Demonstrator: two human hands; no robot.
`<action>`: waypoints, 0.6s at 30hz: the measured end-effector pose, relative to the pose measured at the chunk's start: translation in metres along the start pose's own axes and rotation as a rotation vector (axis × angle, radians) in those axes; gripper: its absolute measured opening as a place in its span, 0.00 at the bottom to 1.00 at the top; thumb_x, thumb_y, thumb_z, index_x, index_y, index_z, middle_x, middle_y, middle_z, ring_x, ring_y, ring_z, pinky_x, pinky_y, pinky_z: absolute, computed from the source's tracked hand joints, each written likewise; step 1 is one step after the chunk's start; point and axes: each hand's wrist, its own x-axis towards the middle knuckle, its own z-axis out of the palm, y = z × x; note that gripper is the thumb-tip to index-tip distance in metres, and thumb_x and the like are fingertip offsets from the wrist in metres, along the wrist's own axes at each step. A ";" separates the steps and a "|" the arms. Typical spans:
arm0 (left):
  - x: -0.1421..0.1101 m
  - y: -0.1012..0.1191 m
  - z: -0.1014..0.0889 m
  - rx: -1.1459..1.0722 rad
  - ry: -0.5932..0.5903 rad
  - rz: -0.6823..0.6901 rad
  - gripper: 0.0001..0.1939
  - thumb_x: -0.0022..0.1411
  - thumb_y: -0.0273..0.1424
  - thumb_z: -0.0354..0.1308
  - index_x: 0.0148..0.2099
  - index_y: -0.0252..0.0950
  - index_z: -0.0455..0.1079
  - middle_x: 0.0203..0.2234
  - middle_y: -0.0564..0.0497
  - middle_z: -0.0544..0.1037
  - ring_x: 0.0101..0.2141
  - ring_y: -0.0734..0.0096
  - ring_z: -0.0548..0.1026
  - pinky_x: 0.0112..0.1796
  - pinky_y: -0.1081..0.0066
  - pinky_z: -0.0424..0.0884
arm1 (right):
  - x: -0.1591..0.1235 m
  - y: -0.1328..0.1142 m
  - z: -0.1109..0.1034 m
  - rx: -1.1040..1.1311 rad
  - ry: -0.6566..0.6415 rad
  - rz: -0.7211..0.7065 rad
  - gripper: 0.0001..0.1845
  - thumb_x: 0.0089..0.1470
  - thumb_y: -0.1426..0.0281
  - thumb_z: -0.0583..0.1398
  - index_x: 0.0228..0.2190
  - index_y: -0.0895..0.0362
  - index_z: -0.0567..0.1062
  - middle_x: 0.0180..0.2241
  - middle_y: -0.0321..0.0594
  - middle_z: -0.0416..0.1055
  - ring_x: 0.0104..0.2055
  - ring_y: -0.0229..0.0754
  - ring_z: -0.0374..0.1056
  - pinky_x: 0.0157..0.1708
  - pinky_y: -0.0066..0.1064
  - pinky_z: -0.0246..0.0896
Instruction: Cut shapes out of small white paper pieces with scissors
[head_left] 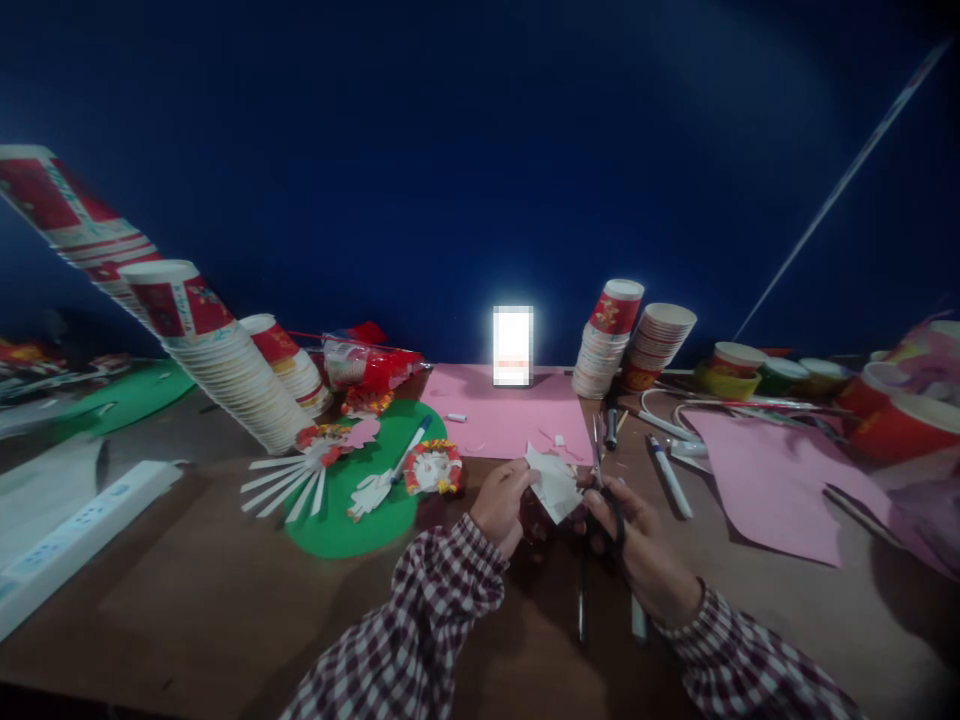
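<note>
My left hand (502, 503) pinches a small piece of white paper (553, 484) by its left side, above the front of the table. In my right hand (637, 535) is a pair of scissors (598, 450) with dark handles, its blades pointing away from me. The scissors are close to the paper's right edge; whether the blades touch it I cannot tell. Left of my hands lies a green paper shape (322, 535), bearing a white paper hand cutout (370, 494) and a red-and-yellow paper decoration (433, 468). A pink paper sheet (510, 420) lies beyond my hands.
Stacked paper cups stand at the left (217, 350) and at the back right (609, 335). A bright, blurred panel (513, 345) is at the back. On the right lie a marker (670, 478) and another pink sheet (765, 490). A white power strip (82, 535) is far left.
</note>
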 end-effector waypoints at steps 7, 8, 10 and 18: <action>-0.001 0.006 0.001 0.059 0.032 -0.004 0.13 0.44 0.29 0.59 0.35 0.28 0.73 0.24 0.47 0.76 0.27 0.69 0.72 0.32 0.71 0.66 | 0.000 -0.002 -0.001 0.016 -0.027 0.001 0.17 0.47 0.62 0.64 0.39 0.55 0.72 0.24 0.34 0.68 0.24 0.35 0.62 0.18 0.22 0.53; -0.002 0.007 0.002 0.081 0.031 -0.007 0.14 0.45 0.28 0.58 0.36 0.28 0.73 0.24 0.48 0.76 0.26 0.70 0.72 0.31 0.71 0.66 | 0.000 -0.001 -0.001 0.015 -0.028 0.001 0.17 0.48 0.62 0.64 0.39 0.55 0.72 0.24 0.34 0.68 0.24 0.35 0.62 0.18 0.22 0.52; -0.003 0.009 0.003 0.129 0.034 -0.005 0.16 0.45 0.27 0.57 0.38 0.28 0.73 0.23 0.48 0.76 0.24 0.71 0.71 0.29 0.73 0.65 | 0.001 0.000 -0.002 0.009 -0.034 -0.001 0.17 0.48 0.62 0.64 0.40 0.55 0.72 0.23 0.33 0.68 0.24 0.35 0.62 0.18 0.22 0.52; 0.000 0.006 -0.004 0.266 0.059 0.060 0.22 0.47 0.25 0.54 0.47 0.27 0.69 0.22 0.51 0.75 0.22 0.75 0.68 0.26 0.75 0.62 | 0.003 0.008 -0.006 -0.029 -0.039 -0.014 0.18 0.45 0.64 0.66 0.39 0.55 0.72 0.26 0.36 0.70 0.27 0.37 0.64 0.25 0.26 0.60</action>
